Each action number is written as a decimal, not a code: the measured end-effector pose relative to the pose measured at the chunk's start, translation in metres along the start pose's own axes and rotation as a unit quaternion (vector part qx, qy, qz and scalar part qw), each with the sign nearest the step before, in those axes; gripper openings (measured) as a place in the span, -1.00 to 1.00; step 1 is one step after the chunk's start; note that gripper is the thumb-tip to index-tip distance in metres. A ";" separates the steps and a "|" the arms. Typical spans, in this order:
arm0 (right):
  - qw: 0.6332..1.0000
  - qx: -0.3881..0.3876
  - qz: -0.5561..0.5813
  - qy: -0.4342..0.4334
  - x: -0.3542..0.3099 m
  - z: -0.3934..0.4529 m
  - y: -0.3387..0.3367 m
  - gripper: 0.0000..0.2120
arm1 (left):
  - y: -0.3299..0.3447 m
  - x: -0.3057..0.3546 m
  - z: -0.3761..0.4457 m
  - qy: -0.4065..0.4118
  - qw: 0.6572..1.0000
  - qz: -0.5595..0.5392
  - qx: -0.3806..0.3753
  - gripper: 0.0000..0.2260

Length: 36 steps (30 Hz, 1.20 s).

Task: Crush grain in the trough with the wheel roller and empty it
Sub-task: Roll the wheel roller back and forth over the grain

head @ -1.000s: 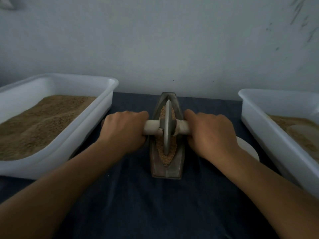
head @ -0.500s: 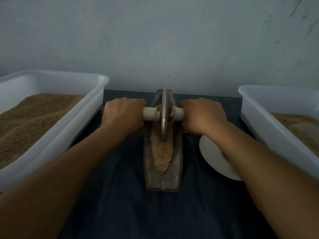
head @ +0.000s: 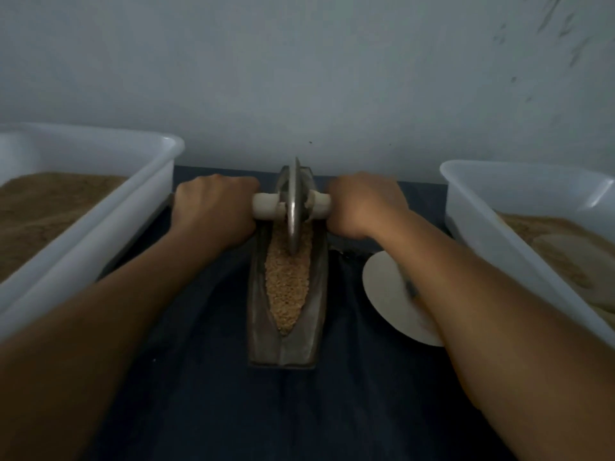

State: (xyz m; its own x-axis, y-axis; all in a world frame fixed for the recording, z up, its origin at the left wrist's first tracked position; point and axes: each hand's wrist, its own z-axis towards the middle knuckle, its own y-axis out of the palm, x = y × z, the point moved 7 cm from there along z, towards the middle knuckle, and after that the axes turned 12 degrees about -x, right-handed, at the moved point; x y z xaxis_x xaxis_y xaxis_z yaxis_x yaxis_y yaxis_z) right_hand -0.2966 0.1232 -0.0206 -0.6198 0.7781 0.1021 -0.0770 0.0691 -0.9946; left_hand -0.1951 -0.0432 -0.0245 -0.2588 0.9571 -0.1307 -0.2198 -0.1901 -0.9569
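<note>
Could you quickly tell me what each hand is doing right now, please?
Left hand: grip closed on the roller handle.
Right hand: grip closed on the same handle's other end.

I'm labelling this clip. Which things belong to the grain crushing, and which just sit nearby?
In use: dark boat-shaped metal trough; tan grain; metal wheel roller with pale handle; left hand; right hand.
Nearby: two white plastic tubs; white round plate.

A plain, dim workroom for hand-grinding grain, by the look of it. A bare, scuffed pale wall point(head: 332, 78) closes off 12 o'clock behind a table under dark blue cloth point(head: 266, 410), and white plastic tubs of brown meal stand at 9 o'clock point(head: 100, 207) and 3 o'clock point(head: 499, 207).
</note>
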 end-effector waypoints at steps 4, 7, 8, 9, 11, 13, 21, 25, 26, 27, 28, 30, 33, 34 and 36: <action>0.999 0.033 0.009 0.014 -0.004 -0.023 0.002 -0.82 | -0.006 0.005 -0.011 0.011 1.000 0.015 0.014 -0.80; 0.997 0.068 0.012 0.026 -0.006 -0.046 0.004 -0.87 | -0.010 0.008 -0.025 0.022 0.999 0.020 0.012 -0.75; 0.996 0.082 0.007 0.027 -0.009 -0.054 0.004 -0.87 | -0.012 0.009 -0.031 0.026 0.999 0.021 0.012 -0.74; 0.995 0.093 -0.002 0.027 -0.012 -0.062 0.005 -0.86 | -0.013 0.009 -0.038 0.027 0.999 0.021 0.010 -0.73; 0.992 0.121 -0.022 0.022 -0.019 -0.080 0.004 -0.82 | -0.016 0.009 -0.052 0.028 0.999 0.015 -0.003 -0.72; 0.989 0.145 -0.040 0.007 -0.027 -0.096 0.001 -0.75 | -0.017 0.008 -0.065 0.033 0.999 0.005 -0.012 -0.71; 0.986 0.153 -0.067 -0.015 -0.037 -0.123 -0.006 -0.75 | -0.017 0.005 -0.083 0.043 0.998 -0.020 -0.041 -0.71; 0.987 0.144 -0.077 0.010 -0.029 -0.107 -0.006 -0.75 | -0.012 0.004 -0.072 0.023 0.999 -0.018 -0.041 -0.74; 0.989 0.130 -0.068 0.014 -0.026 -0.099 -0.005 -0.77 | -0.011 0.004 -0.067 0.020 0.999 -0.017 -0.037 -0.75; 0.992 0.111 -0.056 0.016 -0.022 -0.089 -0.003 -0.79 | -0.010 0.004 -0.063 0.019 0.999 -0.017 -0.035 -0.75; 0.995 0.086 -0.041 0.014 -0.019 -0.079 -0.002 -0.82 | -0.009 0.004 -0.057 0.019 0.999 -0.015 -0.035 -0.75; 0.999 0.033 -0.019 0.008 -0.013 -0.059 0.002 -0.86 | -0.008 0.003 -0.045 0.017 0.999 -0.009 -0.030 -0.77; 0.999 -0.038 -0.013 0.004 -0.006 -0.031 0.006 -0.86 | -0.006 0.002 -0.025 0.016 0.999 -0.009 -0.034 -0.78; 0.998 -0.061 -0.007 0.005 -0.003 -0.023 0.008 -0.85 | -0.005 0.002 -0.019 0.017 0.999 -0.012 -0.037 -0.78; 0.995 -0.102 0.012 0.004 0.003 -0.008 0.011 -0.82 | -0.003 0.002 -0.010 0.015 0.999 -0.014 -0.037 -0.78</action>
State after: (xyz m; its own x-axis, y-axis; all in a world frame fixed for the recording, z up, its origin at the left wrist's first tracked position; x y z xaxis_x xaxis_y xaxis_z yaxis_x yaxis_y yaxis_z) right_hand -0.2929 0.1311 -0.0312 -0.6125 0.7865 0.0795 0.0980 0.1753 -0.9796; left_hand -0.1855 -0.0386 -0.0241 -0.2247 0.9682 -0.1102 -0.1569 -0.1476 -0.9765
